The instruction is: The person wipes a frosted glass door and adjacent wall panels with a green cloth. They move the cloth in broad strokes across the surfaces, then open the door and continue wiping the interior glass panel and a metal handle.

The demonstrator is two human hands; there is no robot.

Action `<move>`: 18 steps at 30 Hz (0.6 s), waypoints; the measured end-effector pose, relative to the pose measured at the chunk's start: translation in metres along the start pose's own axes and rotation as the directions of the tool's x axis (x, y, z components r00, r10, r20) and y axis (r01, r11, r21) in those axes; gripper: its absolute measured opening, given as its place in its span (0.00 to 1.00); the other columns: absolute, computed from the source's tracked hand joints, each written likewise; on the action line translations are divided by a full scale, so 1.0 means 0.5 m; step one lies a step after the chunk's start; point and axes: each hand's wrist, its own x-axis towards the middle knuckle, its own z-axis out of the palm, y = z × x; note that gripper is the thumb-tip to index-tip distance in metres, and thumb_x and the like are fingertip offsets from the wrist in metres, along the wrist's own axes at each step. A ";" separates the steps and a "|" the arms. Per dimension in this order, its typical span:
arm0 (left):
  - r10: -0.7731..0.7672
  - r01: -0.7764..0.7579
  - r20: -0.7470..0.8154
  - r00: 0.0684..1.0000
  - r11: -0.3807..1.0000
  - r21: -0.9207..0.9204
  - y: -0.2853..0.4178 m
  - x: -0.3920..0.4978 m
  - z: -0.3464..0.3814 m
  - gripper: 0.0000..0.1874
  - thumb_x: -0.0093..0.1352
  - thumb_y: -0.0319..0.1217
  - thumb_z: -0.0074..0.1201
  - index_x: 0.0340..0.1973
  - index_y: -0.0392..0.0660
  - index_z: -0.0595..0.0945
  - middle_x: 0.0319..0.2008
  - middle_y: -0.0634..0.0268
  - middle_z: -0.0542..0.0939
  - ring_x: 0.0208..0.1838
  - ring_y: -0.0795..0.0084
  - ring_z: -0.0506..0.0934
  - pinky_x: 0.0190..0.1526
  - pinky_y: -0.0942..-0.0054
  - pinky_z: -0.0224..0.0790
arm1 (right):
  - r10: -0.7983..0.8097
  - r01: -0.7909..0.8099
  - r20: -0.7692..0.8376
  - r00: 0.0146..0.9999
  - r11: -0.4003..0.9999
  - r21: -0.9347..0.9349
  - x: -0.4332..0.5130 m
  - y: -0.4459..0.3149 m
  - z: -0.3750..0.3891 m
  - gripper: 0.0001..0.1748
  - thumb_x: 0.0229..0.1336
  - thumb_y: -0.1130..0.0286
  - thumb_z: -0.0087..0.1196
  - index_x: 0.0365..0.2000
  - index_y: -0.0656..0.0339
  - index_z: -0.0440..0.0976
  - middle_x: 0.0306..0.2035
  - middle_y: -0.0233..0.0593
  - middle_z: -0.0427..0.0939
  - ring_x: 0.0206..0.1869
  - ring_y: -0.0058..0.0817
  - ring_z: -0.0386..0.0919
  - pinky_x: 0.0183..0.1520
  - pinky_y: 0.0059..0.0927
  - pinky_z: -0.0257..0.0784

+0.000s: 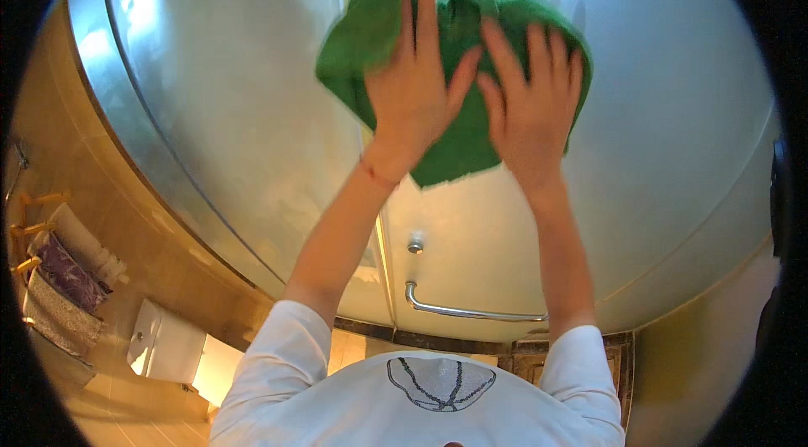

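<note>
A green cloth (461,144) is spread against a frosted glass shower panel (644,131), its upper part bunched into folds. My left hand (410,93) holds the cloth's left half, with a fold of fabric lying over some of its fingers. On the right half, my right hand (536,100) presses the cloth to the glass with fingers spread. The two thumbs nearly meet in the middle. Both hands and the cloth are slightly blurred. A thin red string circles my left wrist.
Below the cloth are a chrome bar handle (473,313) and a small round metal knob (415,247). A vertical seam (382,245) divides the glass. At lower left stand a white toilet (167,346) and a rack with hanging towels (69,270).
</note>
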 end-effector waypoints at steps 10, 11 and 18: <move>0.098 -0.069 0.136 0.986 0.977 -0.202 -0.008 -0.125 -0.016 0.38 0.65 0.31 0.51 0.69 0.33 0.57 0.67 0.43 0.62 0.69 0.40 0.60 0.70 0.48 0.45 | 0.047 -0.047 -0.029 0.998 0.999 0.002 -0.096 -0.041 -0.006 0.24 0.60 0.62 0.52 0.58 0.47 0.72 0.58 0.56 0.66 0.61 0.56 0.62 0.64 0.55 0.52; 0.123 -0.116 0.039 0.992 0.982 -0.152 0.002 -0.049 -0.016 0.36 0.66 0.29 0.49 0.69 0.35 0.57 0.67 0.44 0.62 0.68 0.42 0.62 0.68 0.53 0.50 | 0.056 -0.057 -0.048 0.997 0.998 -0.014 -0.020 -0.036 -0.014 0.26 0.59 0.64 0.54 0.59 0.49 0.71 0.58 0.56 0.66 0.61 0.54 0.63 0.64 0.53 0.53; 0.312 -0.301 -0.389 0.867 0.949 0.090 -0.028 0.193 -0.021 0.35 0.69 0.34 0.51 0.68 0.35 0.58 0.67 0.41 0.61 0.67 0.47 0.64 0.66 0.52 0.55 | -0.041 0.006 -0.201 0.979 0.985 -0.170 0.186 0.037 -0.017 0.27 0.63 0.65 0.48 0.62 0.62 0.63 0.61 0.61 0.63 0.66 0.57 0.57 0.67 0.57 0.51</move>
